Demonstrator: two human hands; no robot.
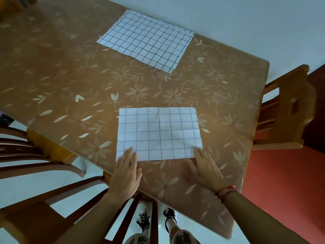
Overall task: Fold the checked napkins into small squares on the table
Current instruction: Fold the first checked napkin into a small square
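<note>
- The table (70, 67), covered in a brown cloth with pale flowers, served as the landmark for everything else.
- The near napkin (159, 133) lay flat as a rectangle on the table, close to the table's near edge, with its grid lines showing faint and grey.
- The far napkin (146, 40) lay flat on the table towards its far edge, well apart from the near napkin, with its grid lines showing dark and sharp.
- The left hand (125, 175) rested palm down on the table at its near edge, fingers straight and close together, with the fingertips on the near napkin's near left corner.
- The right hand (204, 169) rested palm down on the table, fingers straight and slightly spread, with the fingertips touching the near napkin's near right corner.
- Neither hand gripped or pinched the cloth.
- A red thread bracelet (226, 191) circled the right wrist, just over the table's near edge.
- One wooden chair (284, 110) stood at the table's right end, and another chair (44, 155) stood along the table's left side.
- Two laced shoes (144, 221) stood on the pale floor below the table's near edge.
</note>
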